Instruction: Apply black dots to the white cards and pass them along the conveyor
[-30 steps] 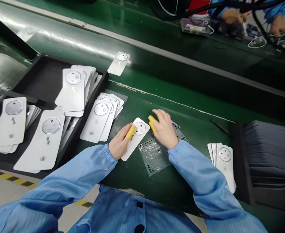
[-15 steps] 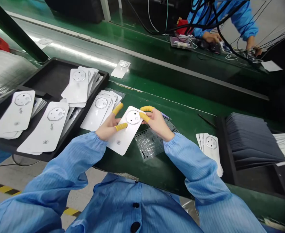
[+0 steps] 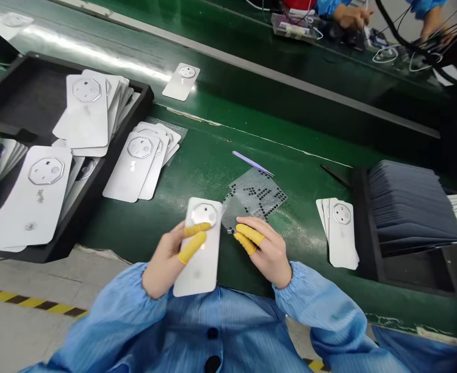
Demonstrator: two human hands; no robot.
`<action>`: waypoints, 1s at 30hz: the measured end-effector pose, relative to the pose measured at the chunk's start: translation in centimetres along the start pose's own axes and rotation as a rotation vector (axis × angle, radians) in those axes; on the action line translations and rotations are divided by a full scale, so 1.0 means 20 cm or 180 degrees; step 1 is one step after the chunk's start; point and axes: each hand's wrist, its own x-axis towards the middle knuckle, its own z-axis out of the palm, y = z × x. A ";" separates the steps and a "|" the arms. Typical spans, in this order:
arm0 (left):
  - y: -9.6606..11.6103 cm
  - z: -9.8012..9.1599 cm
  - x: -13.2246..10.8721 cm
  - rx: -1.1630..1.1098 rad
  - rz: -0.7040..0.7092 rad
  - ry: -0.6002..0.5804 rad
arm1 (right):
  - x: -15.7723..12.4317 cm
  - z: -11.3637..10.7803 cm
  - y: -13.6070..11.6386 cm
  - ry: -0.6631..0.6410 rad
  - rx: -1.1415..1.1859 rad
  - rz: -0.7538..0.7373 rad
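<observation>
My left hand (image 3: 177, 254) grips a white phone back cover (image 3: 199, 274) by its left side, with yellow-cotted fingers lying over its face. The cover has an octagonal camera ring near its top and is tilted up toward me over the bench's front edge. To its right, my right hand (image 3: 261, 248) has its yellow-cotted fingers drawn together at the lower edge of a clear sheet dotted with small black pieces (image 3: 257, 194). Whatever those fingers pinch, if anything, is too small or hidden. Purple tweezers (image 3: 253, 163) lie just beyond the sheet.
At left, a black tray (image 3: 133, 124) bears stacked white covers; more covers (image 3: 135, 166) lie beside it. One cover (image 3: 182, 81) rests farther back. On the right are several covers (image 3: 341, 235) and a box of grey dividers (image 3: 411, 207). A co-worker's hand (image 3: 351, 16) is behind.
The cover has come closer to me in my left hand and turned more upright. My right hand has left the cover and moved down beside the dotted sheet. The view has tilted downward.
</observation>
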 end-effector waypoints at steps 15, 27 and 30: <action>0.01 0.15 0.05 -0.0062 0.0236 -0.0315 | 0.04 -0.05 -0.09 -0.0530 0.0017 -0.0255; -0.06 0.13 0.08 0.1043 0.1084 -0.0308 | 0.04 0.09 0.00 -0.0147 0.0208 0.0271; 0.00 0.01 0.13 0.0806 0.0502 -0.0692 | 0.03 0.11 0.07 -0.0154 0.0084 0.0519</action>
